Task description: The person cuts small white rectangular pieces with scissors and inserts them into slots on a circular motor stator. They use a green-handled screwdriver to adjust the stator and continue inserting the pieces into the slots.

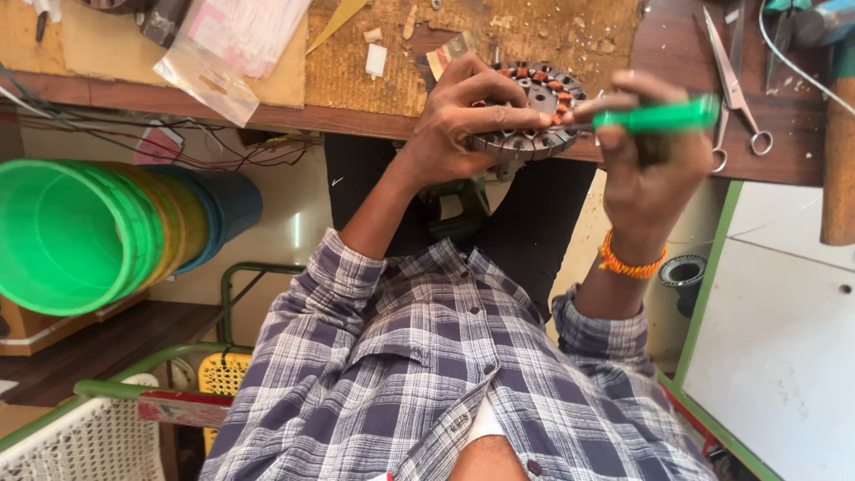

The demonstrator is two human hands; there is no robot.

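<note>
Stator (533, 111), round w/ copper-wound slots, sits tilted at the workbench (267, 116) near edge, gripped by left hand (463, 116), fingers wrapped over its rim. Right hand (646, 169) clenched on a green-handled tool (663, 116); handle's long axis runs sideways along the bench edge, tip end pointing toward stator's right rim, just beside it. Scissors (735, 85) lie further right on bench top. Bench littered w/ wood chips; stacked green buckets (80, 232) below left, tight workspace.
</note>
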